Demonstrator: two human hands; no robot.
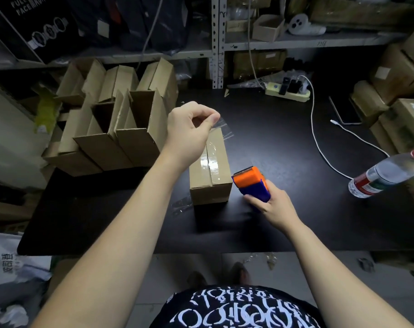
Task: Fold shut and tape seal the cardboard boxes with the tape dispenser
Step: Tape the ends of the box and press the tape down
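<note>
Far L: cluster of open brown cardboard boxes (111, 129), flaps up, on black table (296, 221). L hand (189, 131) pinches end of clear tape strip (222, 127) w/ thumb & fingers, over far end of small shut brown cardboard box (201, 178) at table centre; tape runs along its top seam. Just R of box, R hand (270, 207) grips orange-and-blue tape dispenser (251, 183). Far R: clear plastic bottle (386, 174).

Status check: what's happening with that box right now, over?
Left hand pinches loose tape end. Right hand holds dispenser beside box. Top seam taped. Nothing in the way.
</note>
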